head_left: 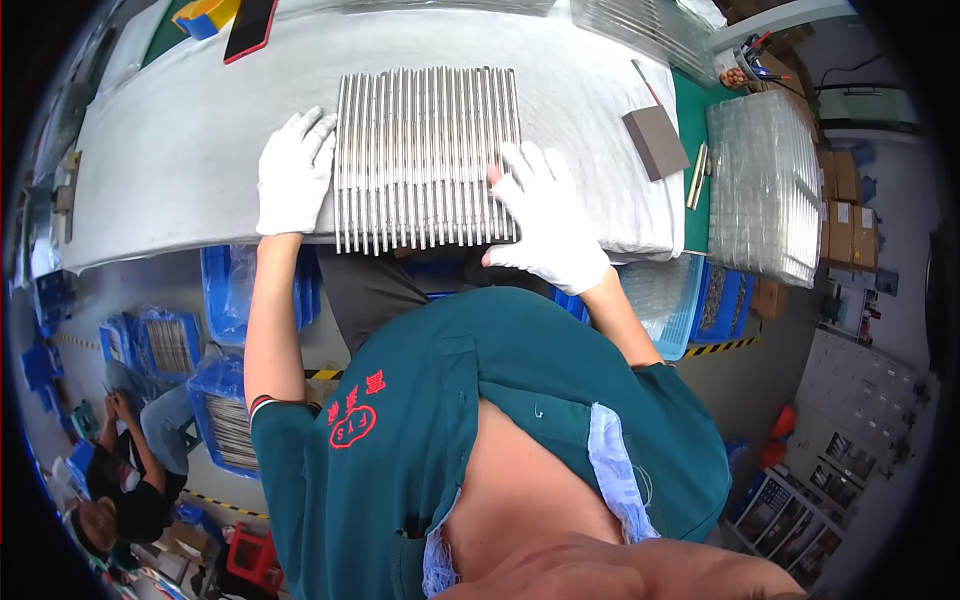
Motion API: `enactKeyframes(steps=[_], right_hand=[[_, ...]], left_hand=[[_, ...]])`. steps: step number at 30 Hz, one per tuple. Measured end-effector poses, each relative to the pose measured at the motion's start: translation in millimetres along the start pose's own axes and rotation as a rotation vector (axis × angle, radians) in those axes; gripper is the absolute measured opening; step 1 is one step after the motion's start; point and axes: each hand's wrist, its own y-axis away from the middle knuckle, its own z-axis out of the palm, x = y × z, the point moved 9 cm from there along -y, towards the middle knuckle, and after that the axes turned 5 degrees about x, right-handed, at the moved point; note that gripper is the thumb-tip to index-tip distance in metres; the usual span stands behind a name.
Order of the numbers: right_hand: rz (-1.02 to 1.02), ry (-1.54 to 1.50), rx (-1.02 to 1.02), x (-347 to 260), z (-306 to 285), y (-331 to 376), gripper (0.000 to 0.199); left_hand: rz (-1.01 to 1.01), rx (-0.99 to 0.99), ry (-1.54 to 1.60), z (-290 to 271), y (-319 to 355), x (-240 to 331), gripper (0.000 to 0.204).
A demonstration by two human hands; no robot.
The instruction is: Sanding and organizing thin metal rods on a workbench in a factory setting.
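A row of slim, shiny metal rods (425, 150) lies side by side on the white cloth (190, 150), their near ends jutting past the table's front edge. My left hand (293, 178), in a white glove, lies along the row's left side with its fingers stretched out, the fingertips at the outermost rod. At the right side rests my right hand (552, 222), gloved too, with bare skin showing at the thumb and a fingertip. Its fingers are spread and touch the rods at the right edge. Neither hand is closed round anything.
Right of the rods are a dark grey block (656, 143), thin brass-coloured rods (698, 177) and stacked clear plastic trays (765, 185). A phone (250, 28) and a yellow-and-blue tape roll (206, 15) lie at the far left. Blue crates (228, 295) stand below; another person (135, 460) sits lower left.
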Motion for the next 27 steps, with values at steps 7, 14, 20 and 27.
enactKeyframes(steps=[7,14,20,27], right_hand=[[-0.138,0.053,-0.085,-28,18,-10,0.095],[-0.023,0.108,-0.100,2,1,10,0.090],[0.014,0.156,-0.111,9,-3,18,0.090],[-0.108,0.082,-0.123,-24,17,-7,0.094]], left_hand=[[-0.003,0.000,0.015,0,0,0,0.027],[-0.015,-0.001,0.019,-2,0,0,0.028],[0.001,0.014,0.000,-3,0,1,0.028],[-0.033,-0.055,-0.001,0,-1,3,0.030]])
